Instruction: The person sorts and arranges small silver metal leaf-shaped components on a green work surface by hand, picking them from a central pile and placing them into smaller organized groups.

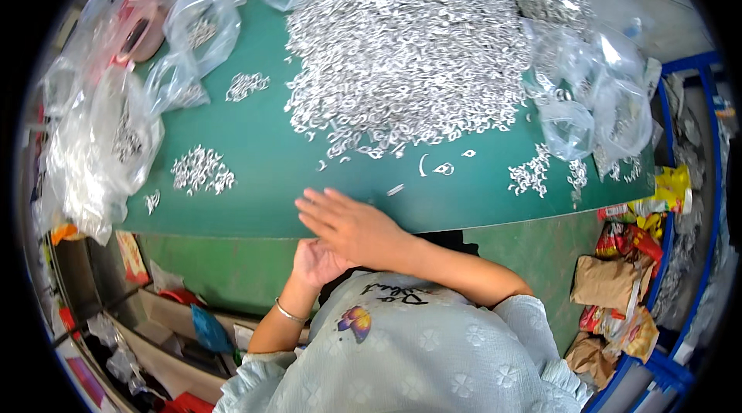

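My right hand point(355, 229) is held over the table's near edge with its fingers stretched out, pointing left; no object shows in it. Just below it my left hand point(318, 261) is turned palm up, its fingers mostly hidden under the right one. A bracelet point(291, 311) circles my left wrist. Beyond the hands, a big heap of small silver ring-shaped metal pieces point(406, 49) covers the middle of the green table point(263, 200). A few loose pieces point(443, 169) lie between heap and hands. Smaller piles point(202, 171) sit at the left, and another pile point(530, 172) at the right.
Clear plastic bags point(108, 142) holding metal pieces crowd the table's left side, near a pink container point(143, 26). More bags point(591, 88) stand at the right. Beside a blue rack point(707, 104) are snack packets point(618, 239) and a paper bag point(607, 281). Cardboard boxes point(147, 332) stand at lower left.
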A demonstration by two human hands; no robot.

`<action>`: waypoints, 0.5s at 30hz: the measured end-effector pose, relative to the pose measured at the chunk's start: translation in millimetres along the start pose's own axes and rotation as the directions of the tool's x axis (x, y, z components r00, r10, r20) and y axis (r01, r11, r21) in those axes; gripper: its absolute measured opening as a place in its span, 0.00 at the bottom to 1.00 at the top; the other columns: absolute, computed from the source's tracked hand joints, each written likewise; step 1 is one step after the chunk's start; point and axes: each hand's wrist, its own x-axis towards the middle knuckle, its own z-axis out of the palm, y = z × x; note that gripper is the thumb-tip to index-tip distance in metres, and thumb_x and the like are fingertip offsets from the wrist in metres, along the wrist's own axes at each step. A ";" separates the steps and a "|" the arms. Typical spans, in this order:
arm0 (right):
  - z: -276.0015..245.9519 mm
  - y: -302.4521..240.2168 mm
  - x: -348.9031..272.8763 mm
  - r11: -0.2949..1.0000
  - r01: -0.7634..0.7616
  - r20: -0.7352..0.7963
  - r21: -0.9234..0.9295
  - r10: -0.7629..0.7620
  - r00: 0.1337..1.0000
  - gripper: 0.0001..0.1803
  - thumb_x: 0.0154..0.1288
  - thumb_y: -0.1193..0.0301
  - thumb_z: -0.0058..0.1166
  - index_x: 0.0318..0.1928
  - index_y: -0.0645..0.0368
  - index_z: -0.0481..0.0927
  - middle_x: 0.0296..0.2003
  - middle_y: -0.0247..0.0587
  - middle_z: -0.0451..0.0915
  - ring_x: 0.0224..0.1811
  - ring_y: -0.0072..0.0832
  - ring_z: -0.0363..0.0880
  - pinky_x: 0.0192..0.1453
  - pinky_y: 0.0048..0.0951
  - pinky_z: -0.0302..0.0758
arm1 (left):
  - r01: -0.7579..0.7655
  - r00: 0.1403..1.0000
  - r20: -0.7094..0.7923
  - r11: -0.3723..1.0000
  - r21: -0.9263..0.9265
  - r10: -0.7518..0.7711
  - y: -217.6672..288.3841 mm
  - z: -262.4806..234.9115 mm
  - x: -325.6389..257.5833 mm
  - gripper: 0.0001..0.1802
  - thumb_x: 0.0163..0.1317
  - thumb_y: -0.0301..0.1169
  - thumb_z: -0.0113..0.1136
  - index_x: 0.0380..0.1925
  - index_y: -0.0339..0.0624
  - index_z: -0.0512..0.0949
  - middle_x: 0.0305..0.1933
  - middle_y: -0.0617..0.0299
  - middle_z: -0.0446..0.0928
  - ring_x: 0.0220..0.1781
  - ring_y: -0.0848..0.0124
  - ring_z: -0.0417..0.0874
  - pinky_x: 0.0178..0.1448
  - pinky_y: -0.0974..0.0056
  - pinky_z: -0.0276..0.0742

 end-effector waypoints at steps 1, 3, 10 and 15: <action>3.6 -2.1 -8.8 0.999 0.026 0.024 -0.022 -0.026 0.999 0.29 0.59 0.70 0.51 0.62 0.68 0.71 0.68 0.53 0.66 0.74 0.44 0.59 0.76 0.48 0.58 | -0.010 0.999 -0.037 0.992 -0.126 0.005 0.3 -3.1 -2.7 0.30 0.72 0.46 0.37 0.65 0.39 0.66 0.68 0.44 0.68 0.68 0.49 0.72 0.67 0.38 0.69; 5.6 -9.1 -25.6 0.998 0.056 0.027 0.018 -0.057 0.998 0.28 0.60 0.71 0.50 0.61 0.67 0.72 0.68 0.52 0.66 0.74 0.44 0.59 0.76 0.47 0.58 | -0.037 0.994 -0.111 0.929 -0.368 -0.004 1.0 -11.5 -5.2 0.31 0.71 0.47 0.32 0.64 0.37 0.66 0.66 0.42 0.69 0.66 0.47 0.73 0.65 0.37 0.71; -16.7 -11.2 -65.3 0.965 0.190 -0.261 0.182 -0.139 0.955 0.15 0.65 0.72 0.55 0.50 0.66 0.80 0.54 0.52 0.78 0.61 0.44 0.76 0.64 0.45 0.74 | 0.140 0.925 -0.376 0.974 0.176 -0.065 -3.4 -7.7 -3.4 0.19 0.71 0.36 0.47 0.50 0.28 0.73 0.49 0.43 0.80 0.48 0.57 0.85 0.50 0.54 0.84; -74.2 1.9 -139.7 0.984 -0.176 -0.774 -0.028 0.091 0.627 0.12 0.58 0.83 0.54 0.44 0.68 0.81 0.41 0.50 0.81 0.40 0.42 0.82 0.42 0.40 0.79 | 0.423 0.875 -0.457 0.715 0.557 -0.162 -37.9 80.6 7.4 0.17 0.74 0.36 0.51 0.41 0.32 0.81 0.38 0.56 0.81 0.39 0.69 0.81 0.45 0.67 0.79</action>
